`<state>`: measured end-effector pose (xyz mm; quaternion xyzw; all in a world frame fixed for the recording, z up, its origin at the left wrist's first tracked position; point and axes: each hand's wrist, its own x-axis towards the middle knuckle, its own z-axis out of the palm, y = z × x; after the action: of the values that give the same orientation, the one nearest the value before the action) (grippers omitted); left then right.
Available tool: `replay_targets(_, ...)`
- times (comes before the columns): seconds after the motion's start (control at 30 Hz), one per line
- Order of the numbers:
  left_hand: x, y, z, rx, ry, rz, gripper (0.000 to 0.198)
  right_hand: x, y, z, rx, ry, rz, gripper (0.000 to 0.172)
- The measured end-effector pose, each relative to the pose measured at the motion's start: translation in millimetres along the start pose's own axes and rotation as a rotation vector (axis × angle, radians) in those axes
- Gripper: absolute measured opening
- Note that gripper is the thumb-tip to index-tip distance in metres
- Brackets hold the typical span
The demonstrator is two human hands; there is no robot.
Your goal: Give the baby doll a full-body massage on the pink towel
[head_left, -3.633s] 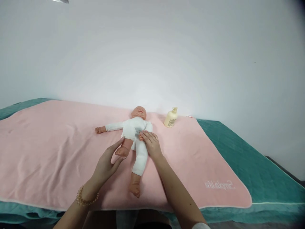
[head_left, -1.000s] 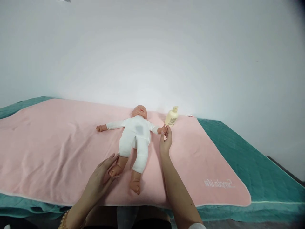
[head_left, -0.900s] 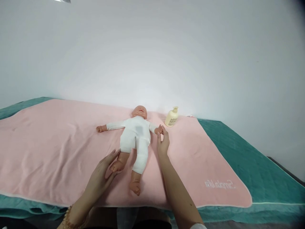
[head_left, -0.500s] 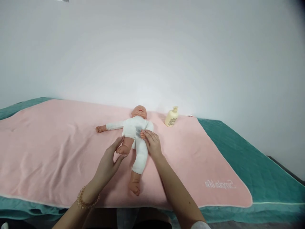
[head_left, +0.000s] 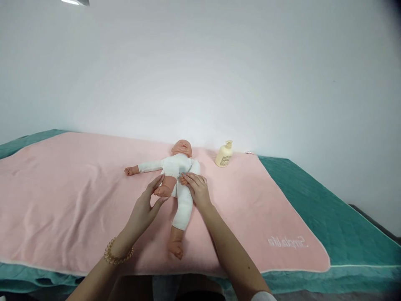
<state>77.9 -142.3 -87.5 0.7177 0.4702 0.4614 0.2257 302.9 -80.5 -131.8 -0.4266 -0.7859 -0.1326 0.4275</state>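
Observation:
A baby doll (head_left: pixel 184 205) with a white cloth body and vinyl head, hands and feet lies on its back, head toward the wall. My left hand (head_left: pixel 147 207) cups the doll's raised, bent leg, thumb under the foot and fingers along its outer side. Held in my right hand (head_left: pixel 199 188) is the doll's hand, drawn in over its belly beside the raised foot. The doll's other arm stretches out to the left, and its other leg lies straight toward me. My right fingers partly cover the doll's small hand.
A pink blanket (head_left: pixel 250 217) with white lettering lies under the doll, over a green padded mattress (head_left: pixel 300 196). Behind the doll, to the right, stands a pale yellow pump bottle (head_left: pixel 224 154). A white wall (head_left: pixel 200 75) rises along the far edge.
My hands have brought the doll's bent leg and its held hand slightly closer together. The raised foot is a little higher, and the small hand has shifted left over the belly.

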Motion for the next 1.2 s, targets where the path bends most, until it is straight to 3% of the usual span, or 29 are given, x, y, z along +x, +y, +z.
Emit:
replay_targets(0.17, -8, 5, -7.4, 0.02, -0.009, -0.012, 0.058, -2, 3, -1, 0.022, 0.072, 0.03, 0.029)
replay_targets(0.27, -17, 9, -14.2, 0.045, -0.014, -0.001, 0.058, -5, 8, -3, 0.081, 0.166, 0.135, 0.031)
replay_targets(0.53, -42, 5, -34.3, 0.193, -0.018, 0.061, 0.059, -8, 24, -24, 0.361, 0.502, 0.783, 0.046)
replay_targets(0.67, -54, 1, -43.3, 0.276, -0.042, 0.126, 0.061, -12, 41, -30, 0.495, 0.675, 0.983, 0.054)
replay_targets(0.97, -103, -31, -36.6, 0.301, -0.066, 0.164, 0.061, -37, 82, -11, 0.498, 0.636, 1.148, 0.045)
replay_targets(1.2, -121, -50, -25.9, 0.309, -0.054, 0.145, 0.061, -40, 82, -13, 0.429, 0.667, 1.203, 0.051)
